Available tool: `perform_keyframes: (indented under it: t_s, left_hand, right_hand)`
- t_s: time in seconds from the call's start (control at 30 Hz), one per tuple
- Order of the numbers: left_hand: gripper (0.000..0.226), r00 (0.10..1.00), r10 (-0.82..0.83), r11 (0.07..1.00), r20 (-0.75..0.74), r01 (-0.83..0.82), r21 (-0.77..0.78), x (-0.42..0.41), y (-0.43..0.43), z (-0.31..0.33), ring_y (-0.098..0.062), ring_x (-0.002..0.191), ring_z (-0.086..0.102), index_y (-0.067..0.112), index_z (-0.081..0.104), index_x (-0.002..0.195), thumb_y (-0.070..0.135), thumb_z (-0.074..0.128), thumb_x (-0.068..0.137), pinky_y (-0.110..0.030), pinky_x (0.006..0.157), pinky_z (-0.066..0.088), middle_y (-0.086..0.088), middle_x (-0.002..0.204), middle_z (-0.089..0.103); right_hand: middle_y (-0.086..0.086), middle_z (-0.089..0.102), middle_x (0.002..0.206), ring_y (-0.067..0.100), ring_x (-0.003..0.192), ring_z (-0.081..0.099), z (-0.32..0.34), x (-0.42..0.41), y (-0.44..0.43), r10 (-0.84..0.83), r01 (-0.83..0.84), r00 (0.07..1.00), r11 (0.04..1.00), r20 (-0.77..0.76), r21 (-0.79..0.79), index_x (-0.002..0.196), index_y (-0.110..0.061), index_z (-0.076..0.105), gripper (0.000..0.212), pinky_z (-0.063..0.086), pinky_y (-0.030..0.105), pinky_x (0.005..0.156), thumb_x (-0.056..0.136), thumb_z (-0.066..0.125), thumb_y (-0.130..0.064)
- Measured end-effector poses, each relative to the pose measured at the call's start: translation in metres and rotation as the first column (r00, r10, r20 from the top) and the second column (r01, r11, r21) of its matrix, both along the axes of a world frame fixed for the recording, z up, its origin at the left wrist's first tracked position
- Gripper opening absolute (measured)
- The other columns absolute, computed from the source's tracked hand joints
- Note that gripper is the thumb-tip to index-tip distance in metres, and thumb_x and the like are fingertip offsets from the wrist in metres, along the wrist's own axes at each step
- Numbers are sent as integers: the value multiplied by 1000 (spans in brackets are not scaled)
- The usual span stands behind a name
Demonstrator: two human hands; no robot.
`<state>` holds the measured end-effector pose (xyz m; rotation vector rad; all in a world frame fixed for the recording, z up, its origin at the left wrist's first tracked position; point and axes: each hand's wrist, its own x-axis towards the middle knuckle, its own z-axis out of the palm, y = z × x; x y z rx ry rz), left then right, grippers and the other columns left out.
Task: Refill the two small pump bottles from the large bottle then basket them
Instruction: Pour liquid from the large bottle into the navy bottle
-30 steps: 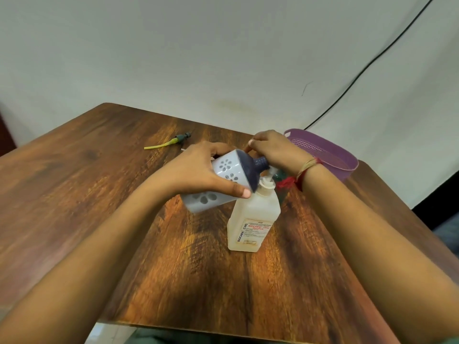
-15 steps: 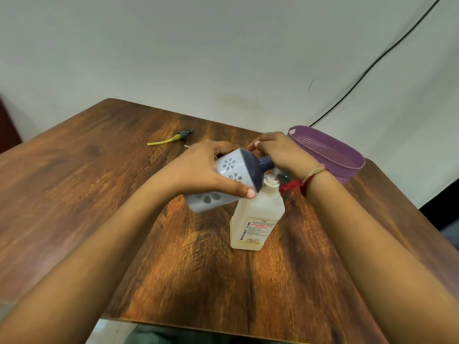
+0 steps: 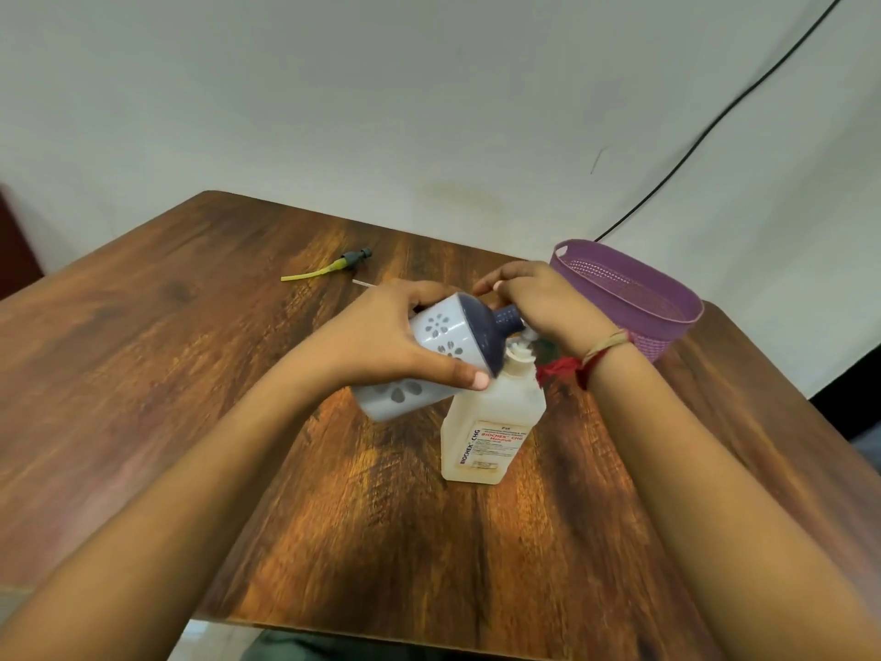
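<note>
Left hand (image 3: 381, 336): closed round the body of a pale plastic bottle with flower-shaped cut-outs and a dark navy shoulder and neck, hereafter the grey bottle (image 3: 438, 338), thumb on the near side and fingers over the far side. The grey bottle is held clear of the worktop (image 3: 143, 374), tipped well over, neck pointing to the person's right. Right hand (image 3: 548, 302): fingers curled over the end of that navy neck; the exact part gripped is hidden beneath the hand. A red and tan thread band (image 3: 584, 360) sits on the right wrist. Directly below the neck stands a translucent, square-shouldered plastic bottle with a printed red-and-white label (image 3: 491, 424), upright on the brown wood-grain worktop, its white top just beside the grey bottle's neck; whether the two touch cannot be determined. A purple perforated plastic basket (image 3: 665, 343) rests at the far right corner of the worktop, behind the right wrist. A detached dark pump head with a yellow dip tube (image 3: 333, 268) lies flat at the far side, well apart from both bottles. A black cable (image 3: 715, 126) runs down the pale wall behind the basket.
</note>
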<state>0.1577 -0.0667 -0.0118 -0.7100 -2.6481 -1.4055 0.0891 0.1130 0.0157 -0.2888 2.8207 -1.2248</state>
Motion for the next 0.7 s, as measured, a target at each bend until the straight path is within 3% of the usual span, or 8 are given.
perform_keyframes:
  t_s: [0.13, 0.23, 0.37, 0.57, 0.7]
  left_hand:
    - [68, 1000, 18, 1000, -2, -18, 25, 1, 0, -7, -6, 79, 66, 32, 67, 105, 68, 75, 48, -34, 71, 58, 10, 89, 70]
    - [69, 999, 34, 999, -18, -34, 26, 2, 1, -3, -5, 77, 66, 32, 66, 104, 69, 74, 47, -33, 69, 57, 10, 88, 69]
    - [72, 999, 44, 999, -29, -44, 13, 3, 1, 1, -4, 77, 66, 33, 65, 106, 71, 72, 46, -32, 69, 58, 12, 89, 69]
    - [69, 999, 44, 999, -15, -44, 26, 6, 4, 0, -5, 78, 66, 34, 65, 106, 70, 72, 48, -34, 70, 59, 12, 90, 69]
    - [68, 999, 40, 998, -15, -39, 44, 7, 5, -4, -6, 85, 67, 37, 64, 111, 68, 74, 51, -40, 77, 58, 12, 97, 69]
  right_hand:
    - [8, 63, 101, 29, 103, 59, -3, -1, -1, -5, 5, 1000, 1000, 7, -30, 74, -20, 65, 34, 50, 43, 93, 94, 40, -8]
    - [12, 66, 94, 19, 82, 61, 3, 2, -1, 55, -42, 996, 983, 65, -181, 89, -6, 67, 27, 52, 25, 71, 98, 42, -11]
    - [6, 68, 80, 16, 63, 64, 9, 3, 2, 117, 33, 939, 906, 325, -422, 94, -9, 65, 43, 51, 25, 56, 100, 38, -42]
    - [6, 73, 82, 24, 85, 64, 21, 5, 10, 115, 42, 943, 889, 312, -455, 98, -14, 67, 77, 45, 43, 83, 92, 14, -69]
    - [4, 73, 95, 21, 89, 67, 22, 23, 30, 86, -34, 992, 892, 95, -450, 103, -17, 66, 64, 48, 34, 84, 96, 21, -61]
